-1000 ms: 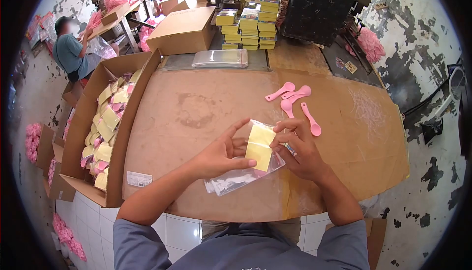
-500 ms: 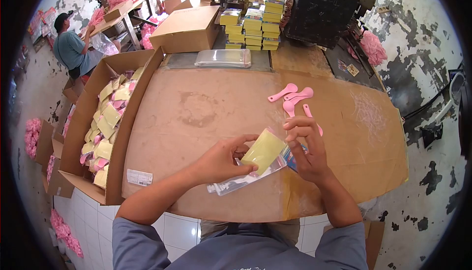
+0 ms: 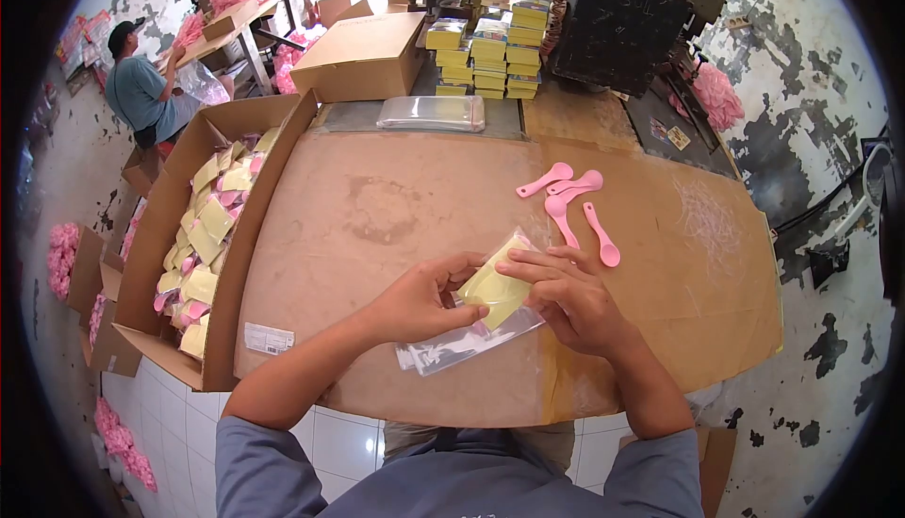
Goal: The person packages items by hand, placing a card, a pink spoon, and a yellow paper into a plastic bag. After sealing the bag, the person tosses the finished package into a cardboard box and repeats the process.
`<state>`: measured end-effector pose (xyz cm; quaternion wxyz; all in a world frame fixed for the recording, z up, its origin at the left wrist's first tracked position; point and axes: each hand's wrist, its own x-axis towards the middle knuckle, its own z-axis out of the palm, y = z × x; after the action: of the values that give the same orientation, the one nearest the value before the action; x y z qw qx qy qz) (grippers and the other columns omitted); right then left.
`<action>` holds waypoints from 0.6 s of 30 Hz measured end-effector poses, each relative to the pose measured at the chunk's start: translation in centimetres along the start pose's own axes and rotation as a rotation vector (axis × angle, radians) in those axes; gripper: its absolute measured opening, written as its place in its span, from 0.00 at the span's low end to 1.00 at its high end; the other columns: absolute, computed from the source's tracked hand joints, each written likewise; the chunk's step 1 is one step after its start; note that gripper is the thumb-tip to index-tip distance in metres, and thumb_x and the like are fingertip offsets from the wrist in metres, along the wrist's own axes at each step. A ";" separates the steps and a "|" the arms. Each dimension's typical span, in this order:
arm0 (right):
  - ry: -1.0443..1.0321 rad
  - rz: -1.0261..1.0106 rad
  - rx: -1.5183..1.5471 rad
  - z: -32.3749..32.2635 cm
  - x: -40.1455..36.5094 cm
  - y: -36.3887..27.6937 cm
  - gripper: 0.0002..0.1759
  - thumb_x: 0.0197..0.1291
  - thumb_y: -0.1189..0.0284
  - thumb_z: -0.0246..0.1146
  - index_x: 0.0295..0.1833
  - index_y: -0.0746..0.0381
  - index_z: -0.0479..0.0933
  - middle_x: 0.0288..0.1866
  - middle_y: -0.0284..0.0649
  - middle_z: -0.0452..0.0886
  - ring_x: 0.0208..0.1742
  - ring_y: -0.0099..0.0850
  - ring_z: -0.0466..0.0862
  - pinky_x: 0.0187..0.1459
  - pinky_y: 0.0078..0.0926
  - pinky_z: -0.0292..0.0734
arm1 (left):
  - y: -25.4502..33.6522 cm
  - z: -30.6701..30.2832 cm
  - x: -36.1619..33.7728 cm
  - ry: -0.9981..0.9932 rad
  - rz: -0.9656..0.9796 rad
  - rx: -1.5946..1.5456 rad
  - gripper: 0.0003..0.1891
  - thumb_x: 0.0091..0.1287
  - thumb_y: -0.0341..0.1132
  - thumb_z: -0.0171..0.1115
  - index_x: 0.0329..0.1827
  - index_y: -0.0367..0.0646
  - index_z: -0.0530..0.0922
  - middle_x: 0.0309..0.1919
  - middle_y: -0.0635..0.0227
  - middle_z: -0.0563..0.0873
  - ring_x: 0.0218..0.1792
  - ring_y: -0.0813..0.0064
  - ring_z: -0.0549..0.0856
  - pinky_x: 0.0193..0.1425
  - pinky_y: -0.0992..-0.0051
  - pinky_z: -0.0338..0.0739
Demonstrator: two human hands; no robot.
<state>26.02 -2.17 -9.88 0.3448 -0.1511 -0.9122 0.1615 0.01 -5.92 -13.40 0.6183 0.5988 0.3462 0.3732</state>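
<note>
A yellow card packet (image 3: 494, 290) in a clear sleeve is held between my hands above the brown work surface (image 3: 377, 169). My left hand (image 3: 429, 296) grips its left side, thumb on the lower face. My right hand (image 3: 570, 296) lies over its right side, fingers bent and pressed on it. Beneath the packet lie flat clear plastic bags (image 3: 462, 346). Several pink spoons (image 3: 600, 235) rest on the surface beyond my right hand.
At left stands an open carton (image 3: 250, 245) full of yellow and pink packets. Behind are a closed box (image 3: 358, 54), a stack of clear bags (image 3: 432, 113), yellow card stacks (image 3: 488, 51) and a black machine (image 3: 617, 23). A person (image 3: 146, 84) sits far left.
My right hand has moved left and down onto the packet, closing its fingers against it. The packet has shifted slightly and tilted more upright. A blue printed item beside it is now hidden.
</note>
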 end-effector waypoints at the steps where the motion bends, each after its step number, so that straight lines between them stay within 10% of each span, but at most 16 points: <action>1: -0.007 0.003 0.000 0.1 -0.1 0.0 0.09 0.72 0.79 0.63 0.48 0.54 0.71 0.67 0.42 0.86 0.73 0.42 0.82 0.69 0.47 0.70 | 0.0 0.0 0.0 -0.001 -0.001 0.011 0.31 0.70 0.27 0.69 0.76 0.33 0.69 0.60 0.63 0.87 0.55 0.83 0.85 0.49 0.81 0.81; 18: -0.083 -0.008 -0.116 0.4 -0.2 0.1 0.11 0.65 0.79 0.69 0.45 0.56 0.73 0.72 0.37 0.83 0.76 0.35 0.78 0.74 0.44 0.67 | 0.5 -0.1 -0.2 -0.012 -0.003 0.007 0.31 0.70 0.25 0.67 0.76 0.34 0.69 0.61 0.62 0.86 0.55 0.81 0.85 0.53 0.79 0.82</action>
<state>25.95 -2.20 -10.32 0.2979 -0.1606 -0.9342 0.1129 -0.17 -6.01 -12.96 0.6190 0.6026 0.3446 0.3674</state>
